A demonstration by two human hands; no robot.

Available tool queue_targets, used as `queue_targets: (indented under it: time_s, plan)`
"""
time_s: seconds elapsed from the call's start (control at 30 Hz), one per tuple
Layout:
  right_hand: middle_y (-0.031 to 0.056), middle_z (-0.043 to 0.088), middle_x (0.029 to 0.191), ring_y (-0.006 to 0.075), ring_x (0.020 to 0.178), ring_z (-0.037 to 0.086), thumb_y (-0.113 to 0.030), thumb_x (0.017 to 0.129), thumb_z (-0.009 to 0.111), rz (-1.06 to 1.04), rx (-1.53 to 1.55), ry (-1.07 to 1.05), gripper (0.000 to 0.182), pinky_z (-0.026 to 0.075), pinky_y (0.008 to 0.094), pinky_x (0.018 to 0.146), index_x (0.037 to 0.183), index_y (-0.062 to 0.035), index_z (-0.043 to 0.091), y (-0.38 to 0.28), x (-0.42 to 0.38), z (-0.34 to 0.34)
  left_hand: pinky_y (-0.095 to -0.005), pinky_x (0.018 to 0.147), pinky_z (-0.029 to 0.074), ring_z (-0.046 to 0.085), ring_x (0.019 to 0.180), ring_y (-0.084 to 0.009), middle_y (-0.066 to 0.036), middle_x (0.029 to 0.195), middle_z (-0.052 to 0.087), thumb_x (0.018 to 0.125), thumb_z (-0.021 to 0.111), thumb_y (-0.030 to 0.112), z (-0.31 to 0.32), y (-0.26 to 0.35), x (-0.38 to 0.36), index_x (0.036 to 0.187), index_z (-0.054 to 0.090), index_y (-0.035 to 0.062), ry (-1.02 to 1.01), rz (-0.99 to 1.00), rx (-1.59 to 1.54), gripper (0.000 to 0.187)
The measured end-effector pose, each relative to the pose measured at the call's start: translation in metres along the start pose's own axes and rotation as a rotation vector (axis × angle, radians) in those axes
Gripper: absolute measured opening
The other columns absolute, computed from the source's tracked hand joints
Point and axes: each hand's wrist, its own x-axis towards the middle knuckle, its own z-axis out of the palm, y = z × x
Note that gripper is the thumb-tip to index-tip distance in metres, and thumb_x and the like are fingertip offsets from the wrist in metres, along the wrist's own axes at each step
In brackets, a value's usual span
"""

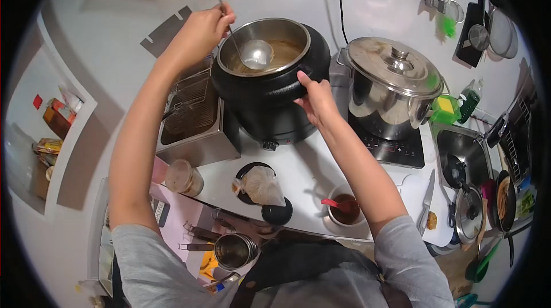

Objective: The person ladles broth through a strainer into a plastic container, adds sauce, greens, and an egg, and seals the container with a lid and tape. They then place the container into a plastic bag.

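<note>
My left hand (204,31) is closed around the long thin handle of a ladle (256,54). The ladle's round metal bowl hangs inside the mouth of a black soup kettle (270,93) with a steel inner pot. Brownish liquid (287,51) lies low in that pot, partly hidden behind the ladle. At the kettle's right side, my right hand (317,98) grips its black upper rim, thumb on top. In front of the kettle a tied plastic bag (263,186) of pale contents rests on a black object (276,211).
A lidded steel stockpot (396,78) stands on an induction cooker (387,144) to the right. Left of the kettle is a deep fryer (192,113). Nearer are a bowl with a red spoon (338,203), a plastic tub (183,178) and a knife (427,202). The sink (465,147) lies far right.
</note>
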Motion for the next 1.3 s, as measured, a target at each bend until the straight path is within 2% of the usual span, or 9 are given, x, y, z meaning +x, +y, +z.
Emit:
queue_targets:
  time_s: [0.17,0.33,0.43,0.6,0.7,0.87,0.97,1.0,1.3]
  plan:
    - [0.0111,0.056,0.094,0.0162,0.074,0.06,-0.019,0.085,0.063,-0.019,0.027,-0.094,0.037,0.05,0.0273,0.056,0.105,-0.0018,0.037,0.008,-0.026,-0.005,-0.0327,0.065,0.046,0.059,0.067,-0.0214,-0.014,0.07,0.057,0.093,0.047,0.024,0.03,-0.02,0.013,0.094,0.053,-0.0018,-0.154,0.195,0.071,0.026]
    - [0.008,0.054,0.093,0.0143,0.076,0.059,-0.024,0.084,0.067,-0.025,-0.003,-0.104,0.043,0.05,0.0261,0.058,0.106,-0.0033,0.037,0.015,-0.053,-0.008,-0.0454,0.07,0.045,0.057,0.08,-0.0408,-0.022,0.082,0.061,0.091,0.049,0.02,0.061,-0.028,0.015,0.095,0.053,-0.0008,-0.321,0.332,0.134,0.022]
    - [0.0053,0.058,0.092,0.0125,0.078,0.059,-0.024,0.086,0.063,-0.027,-0.033,-0.073,0.032,0.048,0.0285,0.066,0.102,-0.0054,0.042,0.01,-0.055,-0.006,-0.0449,0.071,0.046,0.058,0.08,-0.0396,-0.021,0.083,0.061,0.09,0.05,0.021,0.072,-0.026,0.012,0.095,0.053,-0.0005,-0.435,0.306,0.155,0.022]
    - [0.0003,0.057,0.089,0.0101,0.074,0.054,-0.026,0.086,0.064,-0.014,-0.051,-0.068,0.027,0.045,0.0286,0.068,0.097,-0.0107,0.044,0.008,-0.06,-0.008,-0.0443,0.07,0.048,0.062,0.081,-0.035,-0.017,0.084,0.064,0.089,0.049,0.018,0.084,-0.024,0.009,0.1,0.059,0.0037,-0.481,0.456,0.146,0.021]
    - [0.0002,0.057,0.09,0.01,0.076,0.054,-0.026,0.087,0.063,-0.019,-0.034,-0.094,0.026,0.045,0.0282,0.069,0.096,-0.0107,0.044,0.006,-0.062,-0.012,-0.0426,0.071,0.047,0.061,0.085,-0.0346,-0.015,0.086,0.065,0.084,0.053,0.014,0.082,-0.013,0.008,0.097,0.056,0.0027,-0.62,0.386,0.23,0.017]
    - [0.0026,0.059,0.096,0.0122,0.085,0.058,-0.022,0.089,0.058,-0.032,-0.014,-0.126,0.023,0.048,0.0315,0.078,0.101,-0.0085,0.045,0.01,-0.061,-0.019,-0.0436,0.071,0.046,0.061,0.081,-0.0354,-0.017,0.083,0.064,0.083,0.053,0.014,0.087,-0.013,0.002,0.097,0.057,0.0024,-0.643,0.473,0.21,0.018]
    - [0.0042,0.058,0.094,0.0082,0.073,0.059,-0.018,0.088,0.061,-0.063,0.075,-0.14,0.029,0.049,0.02,0.057,0.106,-0.0055,0.042,0.009,-0.063,-0.015,-0.0432,0.07,0.046,0.061,0.08,-0.0356,-0.018,0.081,0.064,0.086,0.051,0.015,0.08,0.001,0.0,0.097,0.058,0.0014,-0.671,0.416,0.135,0.018]
    - [0.0043,0.058,0.094,0.0083,0.073,0.059,-0.018,0.088,0.061,-0.061,0.075,-0.133,0.029,0.049,0.0204,0.057,0.105,-0.0056,0.042,0.009,-0.064,-0.014,-0.043,0.07,0.046,0.061,0.08,-0.0356,-0.019,0.081,0.063,0.087,0.05,0.015,0.078,0.005,0.0,0.096,0.058,0.001,-0.682,0.377,0.096,0.019]
    - [-0.0001,0.056,0.085,0.0079,0.072,0.055,-0.027,0.084,0.066,-0.07,-0.051,-0.108,0.031,0.047,0.0231,0.061,0.098,-0.0099,0.044,0.016,-0.064,-0.026,-0.0394,0.066,0.048,0.063,0.067,-0.0292,-0.019,0.07,0.062,0.09,0.048,0.027,0.099,-0.024,0.006,0.095,0.062,-0.0019,-0.274,0.069,-0.274,0.033]
